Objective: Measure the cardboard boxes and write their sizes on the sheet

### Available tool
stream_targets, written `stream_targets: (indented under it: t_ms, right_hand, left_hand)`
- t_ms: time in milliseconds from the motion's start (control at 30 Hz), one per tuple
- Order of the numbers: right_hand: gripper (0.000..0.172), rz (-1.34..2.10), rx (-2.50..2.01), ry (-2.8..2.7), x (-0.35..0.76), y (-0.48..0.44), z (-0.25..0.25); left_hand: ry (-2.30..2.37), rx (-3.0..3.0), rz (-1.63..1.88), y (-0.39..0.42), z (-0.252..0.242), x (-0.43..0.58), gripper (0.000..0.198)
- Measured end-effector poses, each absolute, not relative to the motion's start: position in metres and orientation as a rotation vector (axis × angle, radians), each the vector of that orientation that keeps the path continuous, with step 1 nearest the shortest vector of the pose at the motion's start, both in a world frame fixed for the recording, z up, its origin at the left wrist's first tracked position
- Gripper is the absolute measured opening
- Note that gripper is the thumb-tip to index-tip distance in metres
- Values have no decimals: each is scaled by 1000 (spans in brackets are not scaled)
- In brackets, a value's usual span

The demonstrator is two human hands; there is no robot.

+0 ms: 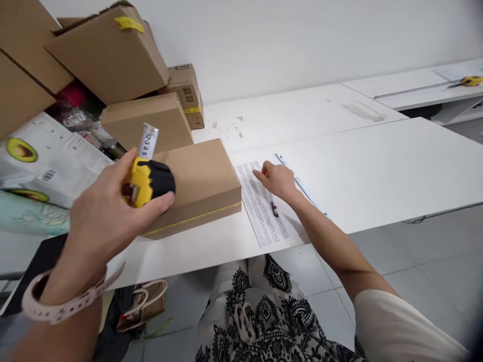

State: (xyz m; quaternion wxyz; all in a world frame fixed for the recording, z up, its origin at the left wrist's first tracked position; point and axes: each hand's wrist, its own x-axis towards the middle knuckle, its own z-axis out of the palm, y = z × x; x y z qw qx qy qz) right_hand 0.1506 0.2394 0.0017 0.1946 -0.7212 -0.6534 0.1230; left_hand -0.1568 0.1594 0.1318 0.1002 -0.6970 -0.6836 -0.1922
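Note:
My left hand [109, 211] is wrapped round a yellow and black tape measure [145, 183], raised in front of a closed cardboard box [204, 168]. A short end of its numbered blade sticks up. My right hand [277, 178] is over a printed sheet [252, 208] just right of the box. Its fingers are curled in, and what they hold, if anything, is hidden. A pen [274, 208] with a dark end shows on the sheet below that hand; I cannot tell whether the hand touches it. A blue-edged strip [302, 186] runs along the sheet's right side.
Stacked cardboard boxes [109, 55] and a white carton with avocado pictures [49, 156] crowd the left. The white table [377, 166] stretches right, its front edge close to my lap. Another yellow tape measure [471, 80] lies far right. A brown bag [145, 306] is on the floor.

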Motion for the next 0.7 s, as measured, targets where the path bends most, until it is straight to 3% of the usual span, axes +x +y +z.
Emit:
stream_targets:
  t_ms: [167, 267, 333, 500, 633, 700]
  right_hand:
    - [28, 342, -2173, -2090, 169, 232, -24]
    - [11, 492, -1991, -2109, 178, 232, -32]
    - [12, 705, -1786, -2009, 188, 232, -36]
    - [32, 1392, -1119, -1363, 219, 224, -34]
    - [41, 1336, -983, -1134, 224, 209, -33]
    - [39, 1207, -1062, -1077, 221, 202, -39]
  left_hand:
    - [-2105, -2085, -239, 175, 133, -113, 81]
    - [-2110, -2079, -210, 183, 127, -111, 80]
    - [-2047, -2074, -245, 182, 121, -115, 78]
    - [-1271, -2296, -792, 152, 87, -97, 77]
    - [-790, -2697, -811, 128, 29, -37, 44]
    - [-740, -2829, -662, 125, -3, -6, 40]
